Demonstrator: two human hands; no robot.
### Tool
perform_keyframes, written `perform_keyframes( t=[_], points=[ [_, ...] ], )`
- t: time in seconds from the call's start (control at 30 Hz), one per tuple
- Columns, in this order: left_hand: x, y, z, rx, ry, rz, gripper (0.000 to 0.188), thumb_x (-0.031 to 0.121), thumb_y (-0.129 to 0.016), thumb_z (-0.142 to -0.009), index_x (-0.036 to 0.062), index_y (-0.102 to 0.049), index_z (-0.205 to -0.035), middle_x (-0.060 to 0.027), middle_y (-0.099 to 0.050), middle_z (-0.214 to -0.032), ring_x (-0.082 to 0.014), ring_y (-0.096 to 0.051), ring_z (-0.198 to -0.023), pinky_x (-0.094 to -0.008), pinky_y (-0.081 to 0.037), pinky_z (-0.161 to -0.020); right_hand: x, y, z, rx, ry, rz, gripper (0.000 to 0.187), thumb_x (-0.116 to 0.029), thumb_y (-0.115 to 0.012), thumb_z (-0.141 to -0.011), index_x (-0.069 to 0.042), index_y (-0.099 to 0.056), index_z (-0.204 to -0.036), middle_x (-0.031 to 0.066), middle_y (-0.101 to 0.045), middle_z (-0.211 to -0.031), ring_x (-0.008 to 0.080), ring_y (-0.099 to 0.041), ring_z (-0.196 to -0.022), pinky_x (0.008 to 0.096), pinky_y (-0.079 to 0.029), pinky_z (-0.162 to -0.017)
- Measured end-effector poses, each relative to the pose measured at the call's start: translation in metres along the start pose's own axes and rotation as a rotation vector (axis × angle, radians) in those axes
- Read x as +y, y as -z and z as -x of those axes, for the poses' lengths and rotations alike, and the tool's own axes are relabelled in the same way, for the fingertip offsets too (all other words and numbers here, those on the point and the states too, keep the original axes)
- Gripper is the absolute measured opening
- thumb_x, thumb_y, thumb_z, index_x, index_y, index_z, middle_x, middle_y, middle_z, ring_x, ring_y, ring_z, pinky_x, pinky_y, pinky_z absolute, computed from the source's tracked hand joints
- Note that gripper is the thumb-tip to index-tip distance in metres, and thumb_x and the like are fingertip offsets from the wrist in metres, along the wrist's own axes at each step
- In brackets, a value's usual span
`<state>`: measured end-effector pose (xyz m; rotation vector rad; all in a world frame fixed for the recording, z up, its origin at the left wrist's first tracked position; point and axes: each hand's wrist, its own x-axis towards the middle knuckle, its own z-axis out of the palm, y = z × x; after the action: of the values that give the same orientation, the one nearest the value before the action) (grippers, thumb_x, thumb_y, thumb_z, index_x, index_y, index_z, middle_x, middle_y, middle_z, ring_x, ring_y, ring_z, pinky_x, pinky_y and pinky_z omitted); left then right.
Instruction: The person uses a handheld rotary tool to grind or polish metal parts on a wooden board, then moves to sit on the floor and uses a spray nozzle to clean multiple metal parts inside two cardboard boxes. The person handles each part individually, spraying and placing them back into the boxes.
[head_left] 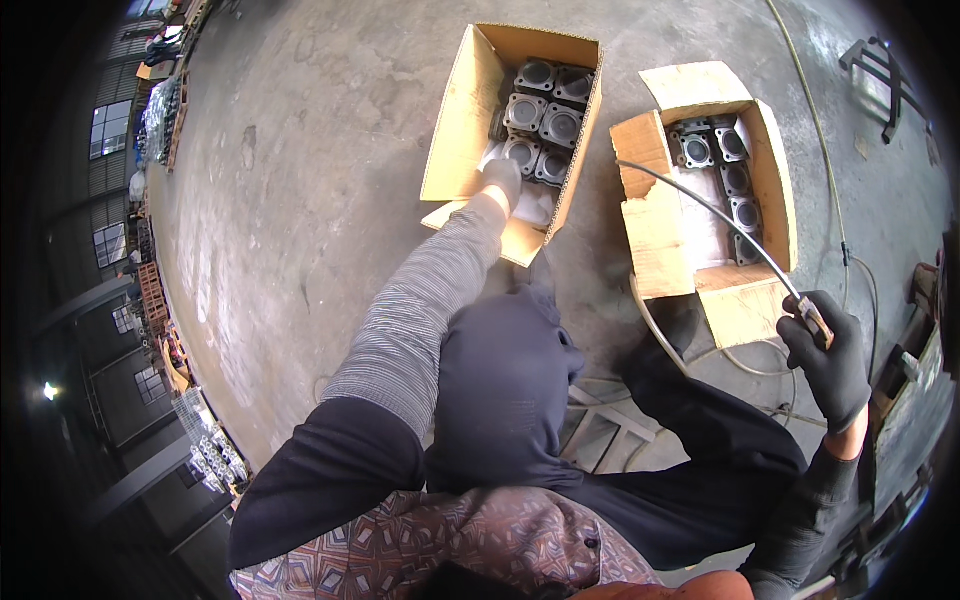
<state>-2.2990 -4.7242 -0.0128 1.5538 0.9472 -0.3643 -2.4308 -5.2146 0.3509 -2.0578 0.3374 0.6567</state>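
My left hand (502,179), in a grey glove, reaches into the open cardboard box (451,140) ahead of me. It is at the near end of the flanged metal parts (561,125) packed inside, close beside one grey part (521,153) with a round middle. Its fingers are hidden behind the back of the hand, so its grip does not show. Out to the right, my gloved right hand (828,360) is closed round the handle of what looks like an air blow gun (815,322). From it a long, thin, curved tube stretches left over the second box.
The second cardboard box (778,190) holds more metal parts (736,180) and white lining, its flaps spread. A pale hose (812,100) runs along the floor at right, with loops near my feet. A dark metal frame (890,85) stands far right. Pallets and goods line the left wall.
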Motion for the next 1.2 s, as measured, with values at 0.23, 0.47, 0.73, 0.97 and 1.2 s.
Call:
perform_keyframes(
  t=[0.23,0.47,0.73,0.97,1.2],
  points=[
    [-0.001,0.01,0.018,-0.193,0.057,-0.032,0.051,0.04,-0.066,-0.101,0.0081,-0.056,-0.139,-0.0118,-0.066,-0.134,-0.0307,-0.067,-0.116,-0.052,-0.056,-0.088,0.005,0.003,-0.001,0.008,0.013,0.012,0.017,-0.007,-0.074,-0.096,0.002,-0.068,-0.109,0.0007,-0.063,-0.075,0.0054,-0.056,-0.063,0.0241,-0.045,-0.056],
    [-0.011,0.002,0.007,0.177,-0.413,-0.772,0.051,0.035,-0.065,-0.102,-0.0106,-0.061,-0.125,-0.0326,-0.072,-0.112,-0.0389,-0.075,-0.097,-0.0418,-0.06,-0.081,0.004,-0.001,-0.004,-0.016,0.012,0.041,0.016,-0.006,-0.074,-0.095,0.002,-0.068,-0.108,0.0004,-0.061,-0.073,0.0051,-0.055,-0.062,0.0248,-0.044,-0.056],
    [0.005,-0.002,0.026,0.107,-0.29,-0.613,0.077,0.031,-0.071,-0.097,-0.002,-0.034,-0.157,-0.0337,-0.057,-0.147,-0.0459,-0.056,-0.138,-0.0488,-0.045,-0.116,0.005,-0.004,-0.007,-0.021,-0.039,0.036,0.017,-0.006,-0.074,-0.095,0.002,-0.067,-0.109,0.0001,-0.06,-0.071,0.0049,-0.053,-0.06,0.0244,-0.042,-0.055],
    [0.03,0.001,0.047,0.23,-0.33,-0.803,0.065,0.033,-0.077,-0.094,0.0068,-0.055,-0.149,-0.0249,-0.064,-0.14,-0.0415,-0.062,-0.129,-0.0463,-0.049,-0.111,0.006,-0.008,-0.012,-0.017,-0.045,0.053,0.018,-0.007,-0.073,-0.096,0.002,-0.068,-0.11,0.0002,-0.06,-0.072,0.0057,-0.053,-0.06,0.0248,-0.042,-0.055],
    [0.019,0.001,0.035,0.434,-0.464,-0.752,0.035,0.031,-0.08,-0.089,0.0051,-0.077,-0.112,-0.0202,-0.078,-0.109,-0.0377,-0.072,-0.106,-0.0443,-0.055,-0.094,0.007,-0.008,-0.015,-0.027,-0.027,0.062,0.017,-0.008,-0.074,-0.096,0.002,-0.069,-0.109,0.0005,-0.061,-0.073,0.006,-0.054,-0.061,0.0251,-0.043,-0.056]
  ],
)
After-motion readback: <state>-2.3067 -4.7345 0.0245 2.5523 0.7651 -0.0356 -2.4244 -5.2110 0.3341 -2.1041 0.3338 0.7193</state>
